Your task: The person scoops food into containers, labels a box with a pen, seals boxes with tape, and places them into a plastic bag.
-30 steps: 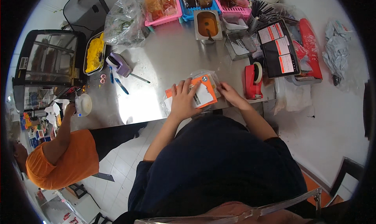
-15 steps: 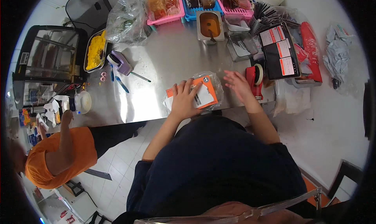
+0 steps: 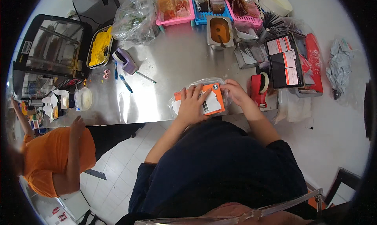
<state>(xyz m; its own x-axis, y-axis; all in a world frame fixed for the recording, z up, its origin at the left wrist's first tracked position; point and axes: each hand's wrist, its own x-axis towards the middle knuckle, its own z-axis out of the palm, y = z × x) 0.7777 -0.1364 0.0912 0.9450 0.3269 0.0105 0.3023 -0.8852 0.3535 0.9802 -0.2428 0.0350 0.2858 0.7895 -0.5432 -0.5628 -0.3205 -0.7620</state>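
Note:
An orange-and-white printed card or label (image 3: pixel 218 101) lies over a clear plastic bag (image 3: pixel 171 104) at the table's near edge. My left hand (image 3: pixel 191 108) rests flat on the card, fingers spread. At the far right corner of the card, my right hand (image 3: pixel 237 94) has its fingers closed at the bag's edge, seemingly pinching the plastic. What lies beneath the card is mostly hidden.
A red tape dispenser (image 3: pixel 257 92) stands right of my right hand, near a tablet (image 3: pixel 279 69). Farther back are a metal pan of brown sauce (image 3: pixel 214 38) and pink baskets (image 3: pixel 190 20). At left, a purple tape dispenser (image 3: pixel 127 66), pens and a co-worker in orange (image 3: pixel 59 150).
My right hand has come in from the air to the bag's edge, and its fingers have closed there. My left hand stays on the card. The co-worker's arms have moved.

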